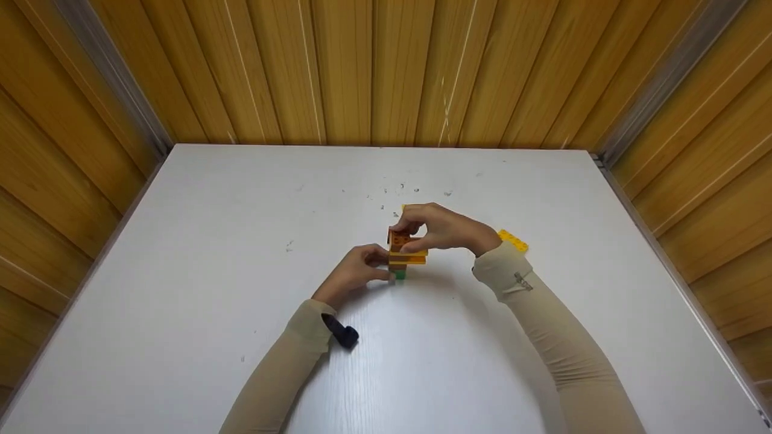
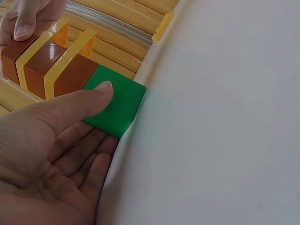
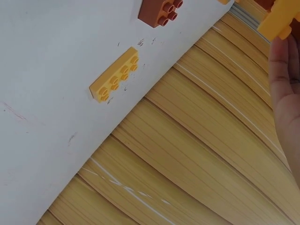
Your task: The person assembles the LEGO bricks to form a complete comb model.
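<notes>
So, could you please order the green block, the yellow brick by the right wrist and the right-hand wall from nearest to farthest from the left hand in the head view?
1. Green block: low, touching the left hand.
2. Yellow brick: off to the right, on the table.
3. Right-hand wall: beyond the table's right edge.

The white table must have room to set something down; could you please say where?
On the table, bare patches lie between left sleeve and left edge, right sleeve and right edge, and between both sleeves. The middle is crowded: left hand and right hand on the brick tower, yellow brick beside the right sleeve.
</notes>
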`<state>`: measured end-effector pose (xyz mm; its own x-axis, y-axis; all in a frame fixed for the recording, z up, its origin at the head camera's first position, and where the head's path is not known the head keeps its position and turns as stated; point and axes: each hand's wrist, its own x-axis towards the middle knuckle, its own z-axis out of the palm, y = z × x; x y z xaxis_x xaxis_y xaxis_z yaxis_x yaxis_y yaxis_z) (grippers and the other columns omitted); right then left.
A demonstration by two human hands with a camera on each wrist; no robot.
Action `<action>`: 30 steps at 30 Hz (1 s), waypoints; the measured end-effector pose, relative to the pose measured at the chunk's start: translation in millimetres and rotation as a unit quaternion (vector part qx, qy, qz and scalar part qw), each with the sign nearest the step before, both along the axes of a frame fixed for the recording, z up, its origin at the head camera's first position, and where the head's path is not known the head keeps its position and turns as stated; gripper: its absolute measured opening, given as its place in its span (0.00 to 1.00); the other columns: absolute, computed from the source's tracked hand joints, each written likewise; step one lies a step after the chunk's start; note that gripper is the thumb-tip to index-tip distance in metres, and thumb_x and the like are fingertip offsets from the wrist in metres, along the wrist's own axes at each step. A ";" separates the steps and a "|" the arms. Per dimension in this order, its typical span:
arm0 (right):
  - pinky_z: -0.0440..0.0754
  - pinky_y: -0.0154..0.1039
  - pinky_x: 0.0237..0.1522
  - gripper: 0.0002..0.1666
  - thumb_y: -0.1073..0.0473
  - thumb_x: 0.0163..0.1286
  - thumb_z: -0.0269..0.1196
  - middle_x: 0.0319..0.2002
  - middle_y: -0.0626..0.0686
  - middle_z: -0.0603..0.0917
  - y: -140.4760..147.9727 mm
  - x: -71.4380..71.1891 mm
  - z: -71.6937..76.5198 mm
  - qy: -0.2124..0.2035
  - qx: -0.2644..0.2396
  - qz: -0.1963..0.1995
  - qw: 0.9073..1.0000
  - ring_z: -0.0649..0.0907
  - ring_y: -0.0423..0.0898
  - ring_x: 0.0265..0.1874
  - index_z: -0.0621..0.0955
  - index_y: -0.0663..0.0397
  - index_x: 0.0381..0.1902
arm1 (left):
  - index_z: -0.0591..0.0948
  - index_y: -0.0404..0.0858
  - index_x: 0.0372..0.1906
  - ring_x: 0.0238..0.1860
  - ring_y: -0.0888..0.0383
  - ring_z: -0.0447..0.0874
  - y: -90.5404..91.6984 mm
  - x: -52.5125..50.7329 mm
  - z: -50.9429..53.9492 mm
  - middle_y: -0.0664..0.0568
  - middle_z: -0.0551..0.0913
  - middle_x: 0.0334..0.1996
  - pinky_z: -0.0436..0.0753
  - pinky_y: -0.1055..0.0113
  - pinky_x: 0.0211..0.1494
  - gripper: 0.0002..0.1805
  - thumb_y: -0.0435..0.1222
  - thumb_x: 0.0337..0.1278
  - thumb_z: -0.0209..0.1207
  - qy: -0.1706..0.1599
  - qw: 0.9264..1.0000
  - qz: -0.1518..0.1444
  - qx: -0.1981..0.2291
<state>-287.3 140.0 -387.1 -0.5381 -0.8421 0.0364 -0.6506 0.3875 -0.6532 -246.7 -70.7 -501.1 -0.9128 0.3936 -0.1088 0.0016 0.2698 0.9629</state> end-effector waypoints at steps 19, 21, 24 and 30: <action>0.81 0.48 0.50 0.20 0.60 0.58 0.71 0.44 0.56 0.81 -2.8 2.0 0.4 0.000 0.016 -0.006 1.000 0.83 0.49 0.43 0.80 0.61 0.47 | 0.81 0.36 0.46 0.53 0.53 0.83 -1.4 -1.4 -2.6 0.46 0.85 0.50 0.77 0.60 0.61 0.17 0.28 0.47 0.68 0.012 1.000 -0.006 -0.010; 0.81 0.49 0.50 0.20 0.60 0.58 0.70 0.44 0.56 0.81 -2.3 1.3 -0.6 0.000 0.015 -0.005 1.000 0.82 0.49 0.43 0.80 0.61 0.47 | 0.81 0.36 0.46 0.53 0.53 0.83 -1.7 -1.5 -3.3 0.46 0.85 0.50 0.77 0.61 0.60 0.17 0.28 0.48 0.68 0.011 1.000 -0.010 -0.006; 0.81 0.48 0.50 0.20 0.60 0.58 0.70 0.44 0.56 0.81 -2.1 1.2 -0.5 -0.003 0.015 -0.006 1.000 0.82 0.50 0.43 0.80 0.61 0.47 | 0.80 0.35 0.46 0.53 0.52 0.83 -1.9 -1.6 -3.9 0.46 0.85 0.50 0.77 0.61 0.60 0.17 0.28 0.48 0.68 0.015 1.000 -0.013 0.000; 0.81 0.45 0.50 0.20 0.60 0.58 0.70 0.45 0.56 0.81 -1.6 0.9 0.7 -0.006 0.019 -0.007 1.000 0.83 0.49 0.44 0.80 0.61 0.48 | 0.80 0.37 0.47 0.55 0.53 0.82 -1.1 -0.1 -2.6 0.47 0.84 0.50 0.76 0.60 0.63 0.17 0.28 0.48 0.68 0.014 1.000 -0.009 -0.007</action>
<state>-286.3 138.3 -386.4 -0.5508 -0.8346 -0.0014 -0.6365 0.4212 -0.6461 -246.8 -71.8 -503.8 -0.9085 0.4082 -0.0898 0.0328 0.2838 0.9583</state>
